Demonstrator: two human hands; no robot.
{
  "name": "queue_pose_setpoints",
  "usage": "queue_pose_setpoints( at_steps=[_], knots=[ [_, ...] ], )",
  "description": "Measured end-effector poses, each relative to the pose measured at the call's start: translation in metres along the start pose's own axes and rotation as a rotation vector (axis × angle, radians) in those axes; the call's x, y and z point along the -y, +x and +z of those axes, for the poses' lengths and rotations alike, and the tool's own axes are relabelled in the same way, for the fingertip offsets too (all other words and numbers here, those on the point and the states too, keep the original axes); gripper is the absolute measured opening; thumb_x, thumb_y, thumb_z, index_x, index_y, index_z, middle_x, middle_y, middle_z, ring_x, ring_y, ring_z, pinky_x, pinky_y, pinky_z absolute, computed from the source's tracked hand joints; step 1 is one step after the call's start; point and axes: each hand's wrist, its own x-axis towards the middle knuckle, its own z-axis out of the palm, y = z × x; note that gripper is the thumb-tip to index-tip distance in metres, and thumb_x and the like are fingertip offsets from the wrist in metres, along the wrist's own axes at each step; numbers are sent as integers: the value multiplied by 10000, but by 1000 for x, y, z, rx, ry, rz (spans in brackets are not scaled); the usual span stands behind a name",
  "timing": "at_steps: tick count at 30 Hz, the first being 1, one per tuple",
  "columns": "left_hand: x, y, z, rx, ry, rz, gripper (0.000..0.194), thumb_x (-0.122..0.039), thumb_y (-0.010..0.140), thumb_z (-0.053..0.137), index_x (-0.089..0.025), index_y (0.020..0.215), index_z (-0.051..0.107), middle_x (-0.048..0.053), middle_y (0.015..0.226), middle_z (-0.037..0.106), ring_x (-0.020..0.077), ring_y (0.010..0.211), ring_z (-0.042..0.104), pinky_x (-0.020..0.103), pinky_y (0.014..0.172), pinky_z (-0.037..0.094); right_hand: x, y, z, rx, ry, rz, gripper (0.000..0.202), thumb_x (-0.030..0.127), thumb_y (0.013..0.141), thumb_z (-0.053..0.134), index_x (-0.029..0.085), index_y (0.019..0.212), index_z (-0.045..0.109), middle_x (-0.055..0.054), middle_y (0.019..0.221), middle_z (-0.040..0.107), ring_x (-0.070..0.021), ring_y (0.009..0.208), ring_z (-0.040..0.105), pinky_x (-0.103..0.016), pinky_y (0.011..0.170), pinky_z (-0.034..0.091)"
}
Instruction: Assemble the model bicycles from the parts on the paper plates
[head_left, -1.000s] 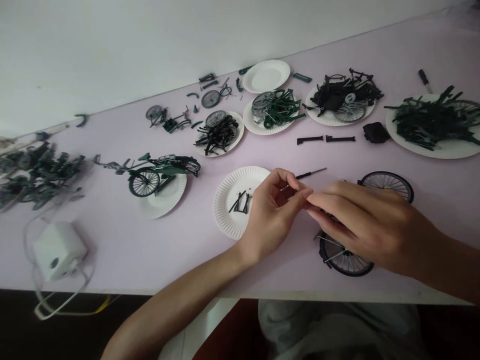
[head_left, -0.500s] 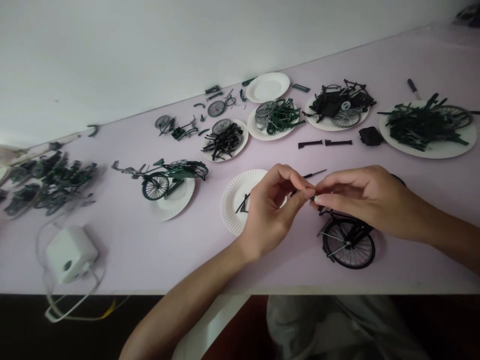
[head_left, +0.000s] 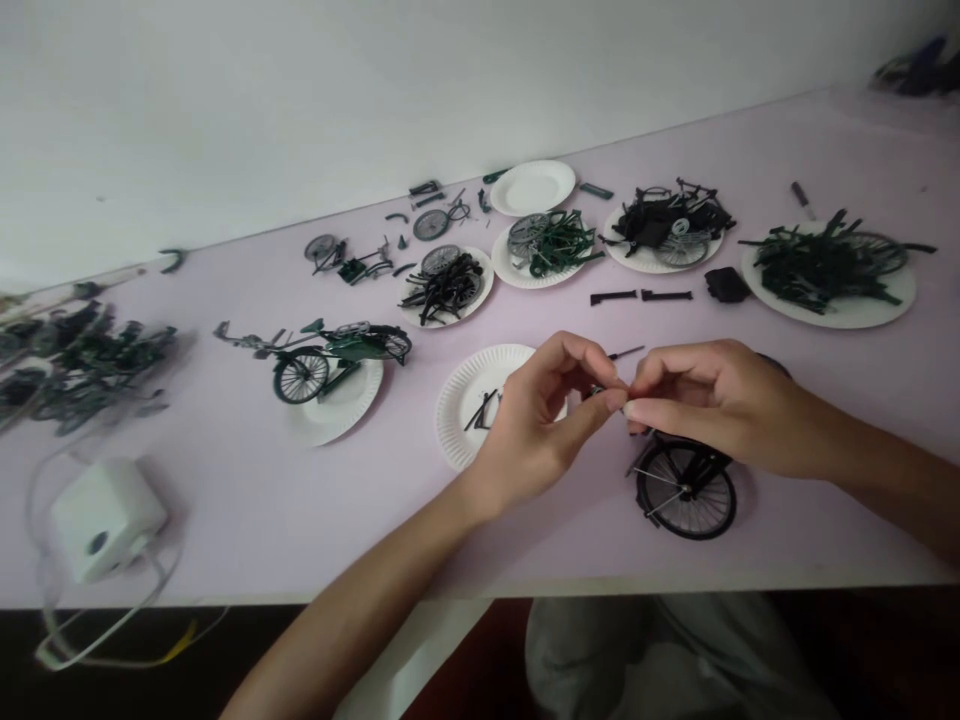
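Note:
My left hand (head_left: 544, 415) and my right hand (head_left: 720, 405) meet fingertip to fingertip, each closed in a pinch. Whatever is between the fingers is too small and covered to name. Under my right hand stands a black model bicycle (head_left: 686, 490); its spoked wheel shows, while much of its frame is hidden by the hand. Behind my left hand lies a white paper plate (head_left: 457, 415) with thin black parts (head_left: 482, 412) on it. A thin dark rod (head_left: 628, 352), perhaps a screwdriver, shows just beyond the fingertips.
A green model bicycle (head_left: 341, 350) rests over another paper plate (head_left: 349, 410). Plates of black parts (head_left: 446, 288) and green parts (head_left: 825, 265) line the back. A white box with cables (head_left: 109, 520) sits at left, near a blurred heap of green models (head_left: 105, 365).
The whole view has shifted slightly. My hands stay together over the black bicycle, and the right fingers have curled in a little more. The small thing glimpsed between the fingertips is now covered.

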Motion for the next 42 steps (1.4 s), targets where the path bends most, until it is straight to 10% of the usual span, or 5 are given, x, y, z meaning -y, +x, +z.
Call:
queue_pose_setpoints(
  at_steps=[6, 13, 21, 42],
  knots=[
    [4, 8, -21, 108, 586, 346, 307, -273, 963, 734, -217, 1239, 612, 92, 1215, 670, 231, 1155, 623, 402, 991, 481, 2, 0, -4, -160, -198, -182, 148, 352, 920, 714, 213, 928, 764, -17, 876, 765, -171, 801, 704, -271, 707, 542],
    [19, 9, -3, -29, 971, 638, 156, -240, 991, 690, -238, 1132, 625, 38, 1045, 742, 201, 920, 655, 373, 844, 412, -8, 4, -9, -134, -255, -224, 144, 340, 923, 722, 217, 972, 778, -29, 983, 796, -206, 955, 728, -303, 839, 564],
    [20, 7, -5, 29, 1038, 481, 55, -232, 1007, 657, -224, 1061, 659, 24, 1023, 767, 200, 941, 654, 389, 939, 386, -19, 15, -27, -278, -613, -505, 208, 243, 1019, 577, 189, 1123, 748, -83, 1122, 789, -222, 1052, 735, -369, 956, 568],
    [25, -1, 0, 154, 1105, 241, 87, -201, 1049, 570, -198, 1032, 655, 27, 1011, 754, 213, 922, 631, 407, 914, 376, -33, 22, -45, -101, -1073, -417, 240, 77, 956, 574, 183, 1114, 721, -101, 1087, 758, -264, 961, 706, -393, 798, 548]
  ],
)
